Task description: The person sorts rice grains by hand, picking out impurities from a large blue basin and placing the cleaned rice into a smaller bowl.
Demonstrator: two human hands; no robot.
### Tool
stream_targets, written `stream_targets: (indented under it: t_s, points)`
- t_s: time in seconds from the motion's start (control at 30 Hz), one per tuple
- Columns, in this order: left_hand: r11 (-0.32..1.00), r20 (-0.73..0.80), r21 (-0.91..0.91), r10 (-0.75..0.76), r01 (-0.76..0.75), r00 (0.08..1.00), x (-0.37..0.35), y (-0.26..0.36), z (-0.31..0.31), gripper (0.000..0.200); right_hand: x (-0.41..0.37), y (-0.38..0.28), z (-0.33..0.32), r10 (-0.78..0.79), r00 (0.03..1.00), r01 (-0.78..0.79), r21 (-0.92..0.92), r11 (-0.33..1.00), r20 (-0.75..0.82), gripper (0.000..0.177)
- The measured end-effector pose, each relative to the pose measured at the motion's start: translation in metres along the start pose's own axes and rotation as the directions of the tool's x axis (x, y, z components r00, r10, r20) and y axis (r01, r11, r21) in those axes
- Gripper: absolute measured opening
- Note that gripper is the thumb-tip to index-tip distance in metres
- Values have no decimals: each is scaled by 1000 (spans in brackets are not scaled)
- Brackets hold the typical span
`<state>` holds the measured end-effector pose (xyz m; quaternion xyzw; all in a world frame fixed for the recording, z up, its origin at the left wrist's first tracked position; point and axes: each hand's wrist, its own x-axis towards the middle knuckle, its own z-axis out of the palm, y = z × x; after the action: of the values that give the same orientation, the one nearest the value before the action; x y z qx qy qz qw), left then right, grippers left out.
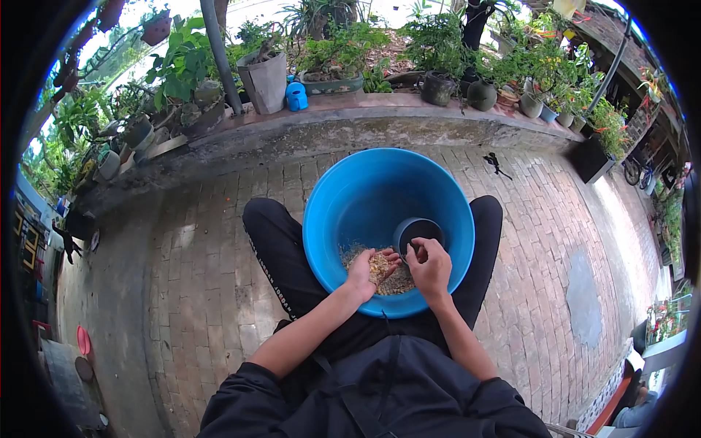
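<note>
Head view | left hand (363, 274) grip cupped open, cradling dry mix (380, 267) over blue basin (328, 219), catching spills | right hand (431, 269) grip curled at dark pot (418, 232), hold unclear

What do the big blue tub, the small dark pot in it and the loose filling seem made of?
The blue tub looks like moulded plastic: even colour, smooth, slightly glossy wall. The small pot is probably plastic too, dark and matte with a thin rim. The loose filling looks like dry husks or chips, tan and flaky; the left hand cups some.
</note>
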<state>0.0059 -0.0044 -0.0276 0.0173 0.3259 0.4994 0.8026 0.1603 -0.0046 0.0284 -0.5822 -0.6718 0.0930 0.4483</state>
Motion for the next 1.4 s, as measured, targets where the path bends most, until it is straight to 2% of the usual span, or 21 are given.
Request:
stream_targets:
  t_s: [0.1,0.13,0.2,0.3,0.37,0.43,0.7,0.77,0.87,0.93,1.07,1.17,1.23,1.37,1.4]
  points:
    - [1000,-20,22,19,-18,1000,1,-1,-2,40,-2,-3,1,-244,963,237,67,969,119,13]
    - [998,-38,46,36,-34,999,0,-2,-2,39,-2,-6,0,-248,961,241,68,968,119,13]
    - [996,-55,69,54,-50,997,0,-2,0,39,-2,-12,-2,-373,901,352,131,927,223,14]
    - [996,-90,77,58,-51,994,0,-3,0,42,-4,-7,1,-420,862,400,128,907,283,20]
    - [998,-20,48,27,-26,999,4,-3,-6,42,-5,-6,1,-462,833,446,127,886,305,22]
    - [999,-14,30,27,-26,1000,3,-4,-5,42,-4,-10,-1,-505,805,471,182,863,312,25]
    - [999,-42,27,28,-27,999,-1,-3,-1,41,-6,-7,2,-474,815,452,146,880,335,25]
    - [1000,7,7,24,-24,1000,3,-4,-5,41,-7,-6,3,-472,810,454,138,880,348,24]
    - [999,7,40,23,-23,1000,5,-5,-9,41,-8,-5,5,-504,781,474,174,863,369,25]
    - [998,-11,55,18,-17,1000,1,-4,-4,41,-8,-9,3,-532,744,531,126,838,405,26]
    - [991,-41,130,32,-26,999,-6,-3,3,42,-7,-1,11,-556,723,574,90,814,411,23]
    - [992,-26,122,10,-6,1000,-6,-2,1,43,-12,-3,10,-540,720,562,90,822,436,23]
    - [992,-23,126,9,-6,1000,-7,-3,2,43,-10,-2,11,-554,701,589,73,805,448,16]
    - [995,-19,103,-6,8,1000,-4,-1,2,41,-8,-5,8,-574,718,583,111,805,394,15]
    - [995,-18,104,-5,7,1000,-3,-2,0,41,-6,-8,5,-547,764,539,129,832,342,15]
